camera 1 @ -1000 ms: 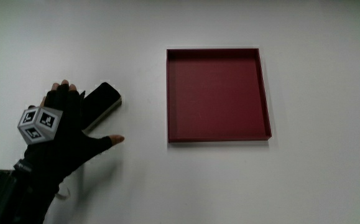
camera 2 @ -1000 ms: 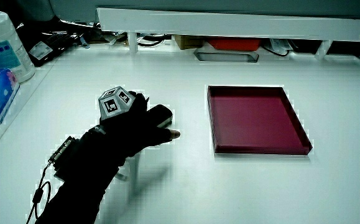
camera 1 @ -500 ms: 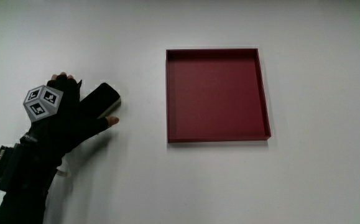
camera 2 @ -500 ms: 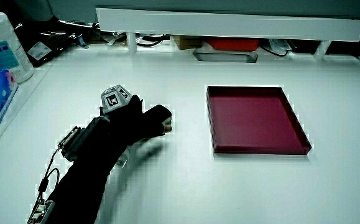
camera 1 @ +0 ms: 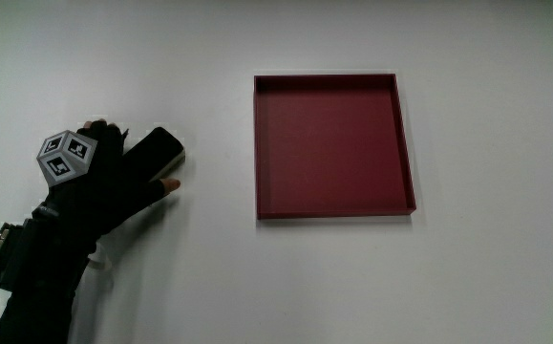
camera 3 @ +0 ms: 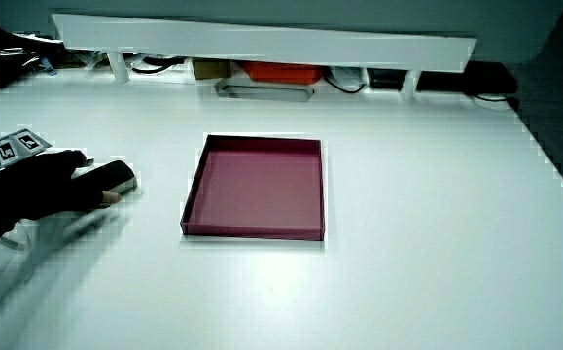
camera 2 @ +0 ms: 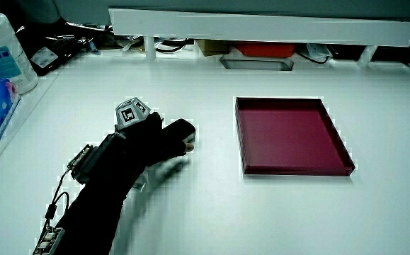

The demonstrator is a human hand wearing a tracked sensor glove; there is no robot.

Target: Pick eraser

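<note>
The black-gloved hand [camera 1: 104, 182] has closed its thumb and fingers around the dark, flat rectangular eraser [camera 1: 157, 153], which lies well apart from the square maroon tray [camera 1: 405, 143]; grip looks set, lift pending.

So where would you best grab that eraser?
Probably across its two long sides, coming down from above. The eraser is a flat oblong lying on the table, and the hand already has thumb and fingers around it. The tray sits apart.
</note>
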